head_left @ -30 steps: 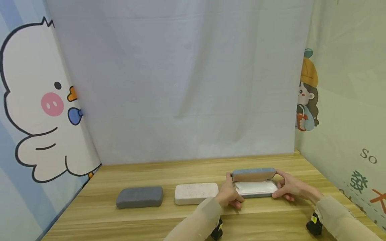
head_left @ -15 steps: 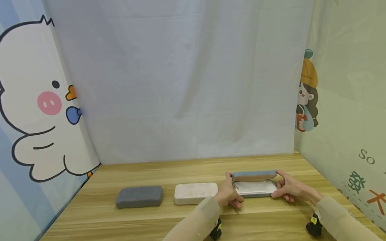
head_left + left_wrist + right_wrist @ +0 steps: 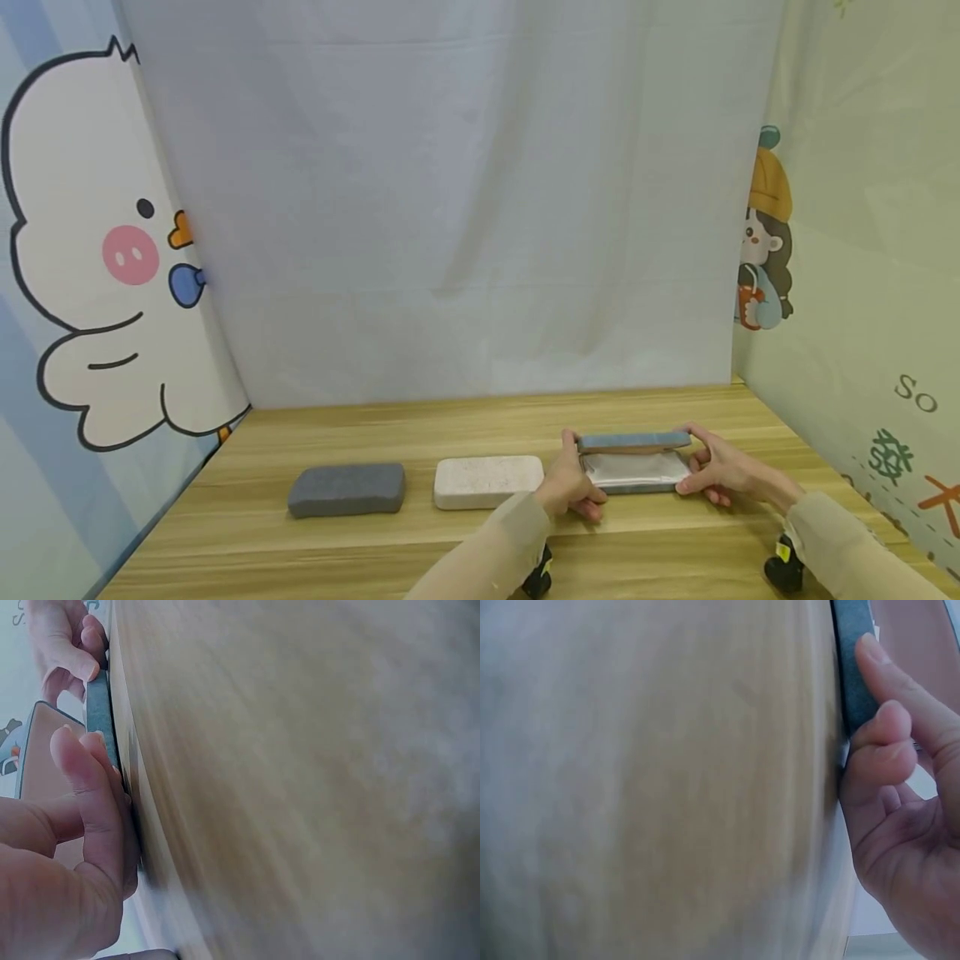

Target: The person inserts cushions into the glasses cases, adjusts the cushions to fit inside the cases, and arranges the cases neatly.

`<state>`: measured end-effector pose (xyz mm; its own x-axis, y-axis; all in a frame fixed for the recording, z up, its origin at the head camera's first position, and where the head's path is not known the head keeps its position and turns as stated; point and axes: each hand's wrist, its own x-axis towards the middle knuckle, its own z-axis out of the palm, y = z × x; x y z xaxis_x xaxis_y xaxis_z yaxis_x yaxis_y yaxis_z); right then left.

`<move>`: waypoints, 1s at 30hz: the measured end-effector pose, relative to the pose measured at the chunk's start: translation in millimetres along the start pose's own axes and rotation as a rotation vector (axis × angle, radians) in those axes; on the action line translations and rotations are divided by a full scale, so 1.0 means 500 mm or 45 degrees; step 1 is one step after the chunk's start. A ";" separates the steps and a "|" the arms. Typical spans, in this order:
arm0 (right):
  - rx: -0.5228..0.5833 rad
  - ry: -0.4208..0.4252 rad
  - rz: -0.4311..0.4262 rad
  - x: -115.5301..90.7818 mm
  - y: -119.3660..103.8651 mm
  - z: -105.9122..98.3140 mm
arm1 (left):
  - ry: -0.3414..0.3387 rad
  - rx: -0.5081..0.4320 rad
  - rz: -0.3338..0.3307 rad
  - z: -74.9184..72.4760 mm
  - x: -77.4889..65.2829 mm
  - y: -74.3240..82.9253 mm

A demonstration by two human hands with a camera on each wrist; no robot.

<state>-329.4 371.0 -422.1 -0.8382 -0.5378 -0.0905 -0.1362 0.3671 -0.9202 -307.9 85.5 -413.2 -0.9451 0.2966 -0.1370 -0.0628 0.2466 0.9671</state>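
Note:
A blue glasses case (image 3: 641,489) lies on the wooden table at the right, its lid (image 3: 636,440) part-way raised. Inside the base shows a white, shiny cloth-like piece (image 3: 633,469). My left hand (image 3: 567,483) grips the case's left end, index finger up at the lid's corner and thumb low by the base. At the opposite end my right hand (image 3: 716,468) holds it likewise, index finger on the lid corner, thumb at the base's front corner. The lid's pinkish-brown inner face (image 3: 49,750) shows in the left wrist view.
A white speckled glasses case (image 3: 487,482) lies closed just left of my left hand. Farther left is a closed dark grey case (image 3: 347,490). A pale cloth backdrop (image 3: 480,250) hangs behind the wooden table (image 3: 337,554), with printed curtains at both sides.
The blue case's lid has tipped forward and lower, showing more of its outer face and less of its brown inside. Both hands keep their places at the case's ends.

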 end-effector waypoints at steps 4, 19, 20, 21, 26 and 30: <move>0.003 0.008 -0.012 -0.002 0.001 0.002 | 0.001 -0.004 -0.005 0.002 -0.001 0.000; -0.031 -0.001 -0.011 -0.007 -0.007 0.005 | 0.022 0.013 0.011 0.009 0.002 -0.005; -0.036 -0.007 -0.011 -0.008 -0.007 0.006 | 0.024 0.019 0.013 0.010 0.002 -0.006; -0.041 -0.010 -0.010 -0.009 -0.008 0.006 | 0.027 0.025 0.019 0.011 0.001 -0.007; -0.076 -0.009 -0.001 -0.014 -0.015 0.008 | 0.034 0.071 0.016 0.014 0.001 -0.007; -0.125 -0.005 -0.023 -0.014 -0.018 0.008 | 0.047 0.114 0.008 0.014 0.003 -0.005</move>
<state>-320.3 368.3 -414.7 -0.8330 -0.5479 -0.0763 -0.2023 0.4301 -0.8799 -306.8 91.9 -417.5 -0.9567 0.2646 -0.1212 -0.0293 0.3266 0.9447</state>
